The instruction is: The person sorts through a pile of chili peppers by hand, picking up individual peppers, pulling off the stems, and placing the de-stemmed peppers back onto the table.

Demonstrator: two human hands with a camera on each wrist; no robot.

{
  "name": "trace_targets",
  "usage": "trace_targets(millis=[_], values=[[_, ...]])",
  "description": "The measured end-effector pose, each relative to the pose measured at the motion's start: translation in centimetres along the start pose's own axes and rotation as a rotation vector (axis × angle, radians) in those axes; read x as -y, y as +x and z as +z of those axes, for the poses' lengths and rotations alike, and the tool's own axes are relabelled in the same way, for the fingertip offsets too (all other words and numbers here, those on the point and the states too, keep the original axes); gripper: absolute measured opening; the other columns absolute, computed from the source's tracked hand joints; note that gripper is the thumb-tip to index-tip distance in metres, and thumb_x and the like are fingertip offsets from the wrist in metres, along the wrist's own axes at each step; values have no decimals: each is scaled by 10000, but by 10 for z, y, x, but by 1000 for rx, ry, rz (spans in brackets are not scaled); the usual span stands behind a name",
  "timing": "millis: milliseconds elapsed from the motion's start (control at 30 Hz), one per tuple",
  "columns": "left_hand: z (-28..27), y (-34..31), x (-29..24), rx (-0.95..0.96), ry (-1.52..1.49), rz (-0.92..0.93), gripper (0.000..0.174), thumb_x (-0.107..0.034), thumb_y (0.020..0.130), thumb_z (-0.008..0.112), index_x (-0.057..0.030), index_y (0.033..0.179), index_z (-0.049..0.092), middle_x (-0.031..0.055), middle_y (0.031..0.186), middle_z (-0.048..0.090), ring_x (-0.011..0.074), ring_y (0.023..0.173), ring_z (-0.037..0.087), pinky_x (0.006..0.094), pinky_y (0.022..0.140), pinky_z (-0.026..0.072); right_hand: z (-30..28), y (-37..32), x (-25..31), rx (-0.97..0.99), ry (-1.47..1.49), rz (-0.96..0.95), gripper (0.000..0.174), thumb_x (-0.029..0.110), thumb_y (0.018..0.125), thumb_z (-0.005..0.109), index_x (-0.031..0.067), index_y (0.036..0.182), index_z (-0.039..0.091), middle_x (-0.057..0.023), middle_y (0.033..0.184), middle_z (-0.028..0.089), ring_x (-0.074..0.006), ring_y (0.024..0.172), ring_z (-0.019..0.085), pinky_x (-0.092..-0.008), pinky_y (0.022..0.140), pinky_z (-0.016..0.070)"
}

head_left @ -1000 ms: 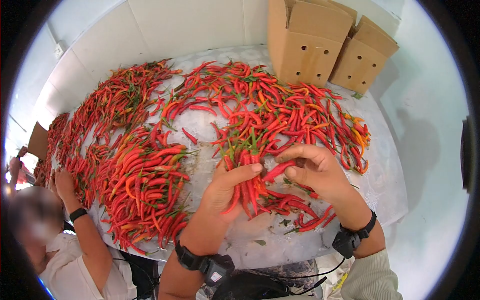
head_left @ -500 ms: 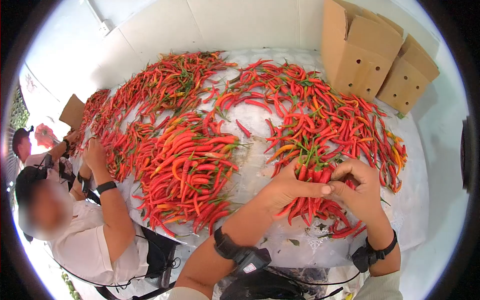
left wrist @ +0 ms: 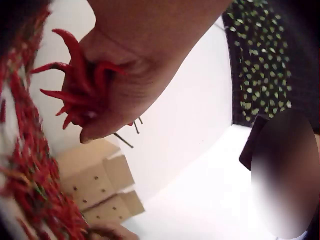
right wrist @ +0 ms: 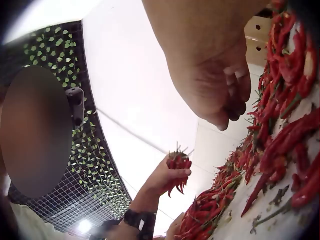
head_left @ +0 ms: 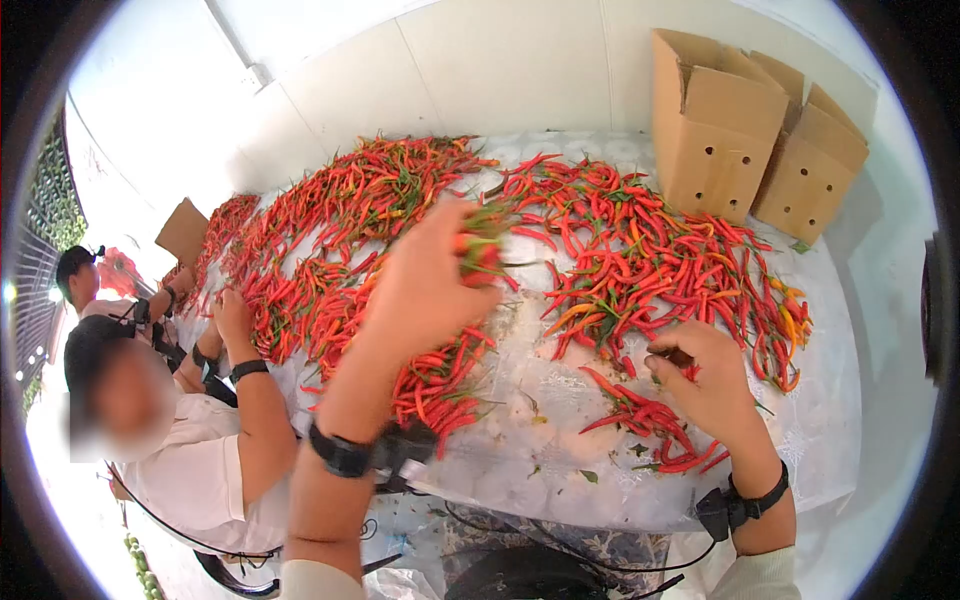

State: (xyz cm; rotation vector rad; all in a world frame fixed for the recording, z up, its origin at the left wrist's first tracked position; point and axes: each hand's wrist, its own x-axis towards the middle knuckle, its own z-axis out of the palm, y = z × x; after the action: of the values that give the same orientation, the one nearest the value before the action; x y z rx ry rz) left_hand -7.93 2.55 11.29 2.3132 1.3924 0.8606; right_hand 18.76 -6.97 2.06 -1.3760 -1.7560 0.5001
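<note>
Head view, looking down on a long white surface (head_left: pixel 540 440) covered with a wide spread of red chillies (head_left: pixel 640 250), many with green stems and a few orange.

The left hand (head_left: pixel 425 285) is held up in the middle of the frame, well above the surface. Its grip is closed around a bunch of red chillies (head_left: pixel 480 250), with the green stems sticking out towards the upper right. The left wrist view shows the same hand (left wrist: pixel 120 85) from below, its fingers wrapped round the bunch (left wrist: pixel 80 90) and the pointed red tips fanning out to the left. In the right wrist view the hand (right wrist: pixel 167 177) and its bunch (right wrist: pixel 177 165) appear small, low in the centre against a white wall (right wrist: pixel 135 75).

The right hand (head_left: pixel 705 385) is low at the right of the head view, just over a small heap of chillies (head_left: pixel 650 420) near the front edge of the surface. Its fingers (right wrist: pixel 235 80) are curled inward, but it cannot be told whether the grip pinches a chilli.

Two open cardboard boxes (head_left: pixel 715 120) with round holes stand at the upper right, against the wall. At the lower left a second person (head_left: pixel 200 460) sits at the surface with a hand among the chillies. Each of the wearer's wrists carries a black band (head_left: pixel 345 455).
</note>
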Motion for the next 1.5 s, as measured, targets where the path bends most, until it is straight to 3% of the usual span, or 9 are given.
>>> trace_targets(millis=[200,333,433,600,833,967,1033,1200,1500], values=[[-37,2,71,-9,611,-108,588,-83,647,742,-23,1174,487,176,1061,621,310,989,606,384,841,475,-6,-4,-1,59,-178,-126,155,128,757,682,48,877,626,-122,809,600,-299,765,599,-381,678,484],[-34,-2,123,135,320,-104,540,-87,685,667,-9,1191,494,229,1075,596,395,1034,558,422,876,444,-11,-4,-10,115,-150,-85,178,153,757,681,52,893,626,-125,824,603,-299,790,606,-387,692,484],[-40,-2,119,156,302,-63,539,-102,688,671,5,1185,493,224,1067,596,357,1032,572,402,875,444,-18,-5,-14,256,-191,-61,226,188,736,699,58,906,627,-131,860,606,-305,835,603,-399,723,482],[-44,2,108,294,243,-249,864,-402,683,779,23,1334,401,223,1257,514,343,1164,506,369,1002,380,-22,-11,-12,559,-321,-104,286,236,697,716,61,900,620,-146,905,594,-329,896,582,-423,767,475],[-21,-11,64,62,707,-89,853,-322,668,785,-4,1353,388,237,1268,501,372,1236,436,428,1034,352,-15,-10,-18,401,-466,-27,190,149,721,665,47,871,609,-139,875,583,-339,872,583,-439,746,475],[14,-17,9,27,237,141,488,-180,745,711,-34,1184,557,188,1131,570,341,1106,531,409,951,410,-14,-8,-20,268,-501,13,202,104,738,650,48,931,634,-135,867,594,-322,859,585,-421,747,471],[45,-24,-7,251,43,122,303,-91,761,663,-57,1059,622,119,1038,591,282,994,561,384,875,445,-14,-5,-20,201,-477,23,210,86,748,643,51,954,627,-138,884,605,-324,857,591,-419,750,474],[122,-36,-12,407,59,454,205,-82,712,679,-52,911,640,117,864,563,313,868,569,391,757,471,-11,-2,-30,11,-347,-23,270,68,769,640,62,1035,590,-147,945,624,-329,870,604,-408,751,485],[124,-25,4,588,-406,233,145,-49,809,624,-18,939,567,106,853,580,228,796,615,330,680,481,-8,5,-30,8,-296,-15,278,33,786,628,69,1059,592,-131,905,608,-321,845,595,-381,730,481]])
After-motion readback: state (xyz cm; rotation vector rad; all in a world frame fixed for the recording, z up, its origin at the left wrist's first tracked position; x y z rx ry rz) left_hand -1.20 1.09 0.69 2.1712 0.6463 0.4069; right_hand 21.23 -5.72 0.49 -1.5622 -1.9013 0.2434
